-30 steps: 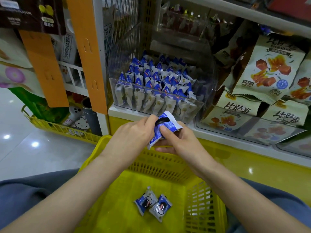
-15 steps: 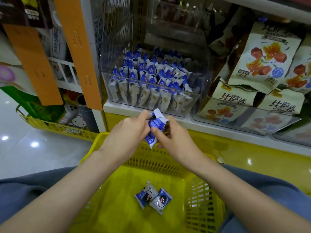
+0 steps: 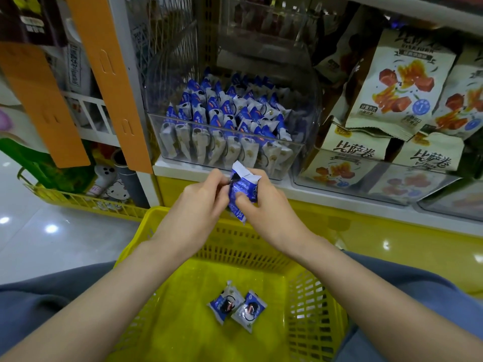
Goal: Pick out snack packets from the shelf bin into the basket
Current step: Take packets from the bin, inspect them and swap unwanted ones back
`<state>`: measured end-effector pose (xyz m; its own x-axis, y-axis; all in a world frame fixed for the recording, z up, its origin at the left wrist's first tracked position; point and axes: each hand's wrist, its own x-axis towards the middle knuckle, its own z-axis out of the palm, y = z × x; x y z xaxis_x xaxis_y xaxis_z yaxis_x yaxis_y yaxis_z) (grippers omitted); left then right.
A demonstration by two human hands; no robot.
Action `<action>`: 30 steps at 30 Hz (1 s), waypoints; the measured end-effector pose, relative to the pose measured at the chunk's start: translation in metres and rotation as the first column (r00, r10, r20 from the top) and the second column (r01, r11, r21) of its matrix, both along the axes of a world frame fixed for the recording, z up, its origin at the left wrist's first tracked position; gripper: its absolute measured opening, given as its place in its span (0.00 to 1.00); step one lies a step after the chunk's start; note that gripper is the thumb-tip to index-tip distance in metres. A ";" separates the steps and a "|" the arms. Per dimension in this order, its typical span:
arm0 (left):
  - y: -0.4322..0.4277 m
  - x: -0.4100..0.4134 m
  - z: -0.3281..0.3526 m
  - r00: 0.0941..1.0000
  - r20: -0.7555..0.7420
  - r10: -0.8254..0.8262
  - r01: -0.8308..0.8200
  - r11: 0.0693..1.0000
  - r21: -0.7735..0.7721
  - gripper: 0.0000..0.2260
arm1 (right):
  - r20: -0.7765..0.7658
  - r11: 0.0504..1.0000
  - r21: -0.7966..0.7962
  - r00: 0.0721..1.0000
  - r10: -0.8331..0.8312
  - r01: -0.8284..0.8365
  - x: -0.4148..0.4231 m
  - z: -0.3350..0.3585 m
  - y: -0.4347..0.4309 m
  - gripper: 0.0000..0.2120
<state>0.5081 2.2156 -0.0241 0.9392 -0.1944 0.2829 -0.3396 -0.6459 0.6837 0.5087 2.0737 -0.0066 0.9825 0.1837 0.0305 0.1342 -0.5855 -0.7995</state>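
A blue and white snack packet (image 3: 241, 188) is pinched between my left hand (image 3: 198, 202) and my right hand (image 3: 264, 205), above the far rim of the yellow basket (image 3: 183, 231). Two more packets of the same kind (image 3: 236, 307) lie side by side on the basket floor. Behind my hands, a clear plastic shelf bin (image 3: 308, 118) holds several rows of the same blue and white packets (image 3: 224, 118), standing upright.
A second clear bin (image 3: 366, 189) with cream-coloured snack bags (image 3: 397, 82) stands to the right on the white shelf. An orange upright (image 3: 112, 82) frames the shelf's left side. Another yellow basket (image 3: 86, 202) sits on the glossy floor at left. My blue-clad knees flank the basket.
The packet has turned more upright between my fingers, and both hands stay together over the basket's far rim. The two packets in the basket have not moved.
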 end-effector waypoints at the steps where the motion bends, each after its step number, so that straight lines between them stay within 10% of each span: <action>1: -0.002 0.001 0.000 0.999 -0.048 0.006 -0.009 0.998 -0.069 0.04 | 0.018 1.000 -0.007 1.000 -0.002 0.003 0.000 -0.001 0.000 0.18; 7: -0.007 0.000 0.006 0.902 -0.366 -0.231 -0.015 0.829 -0.560 0.19 | 0.038 0.960 -0.153 0.969 0.243 -0.235 -0.003 -0.006 0.004 0.34; 13: -0.003 0.008 0.011 0.906 -0.419 -0.057 -0.226 0.772 -0.594 0.02 | 0.113 0.996 -0.036 0.990 0.087 -0.083 -0.001 -0.003 0.003 0.31; 26: 0.008 0.011 0.032 0.910 -0.397 -0.117 -0.222 0.672 -0.706 0.12 | -0.022 0.954 0.283 0.993 0.113 -0.102 0.005 0.005 0.001 0.12; 30: 0.016 0.024 0.051 0.982 -0.188 -0.037 -0.077 0.821 -0.566 0.09 | 0.092 0.960 0.272 0.995 0.047 -0.070 0.004 0.019 -0.001 0.07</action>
<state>0.5323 2.2313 0.0264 0.9864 -0.0331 0.1610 -0.1640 -0.1277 0.9782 0.5126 2.0725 0.0126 0.9620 0.2136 0.1698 0.2353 -0.3341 -0.9127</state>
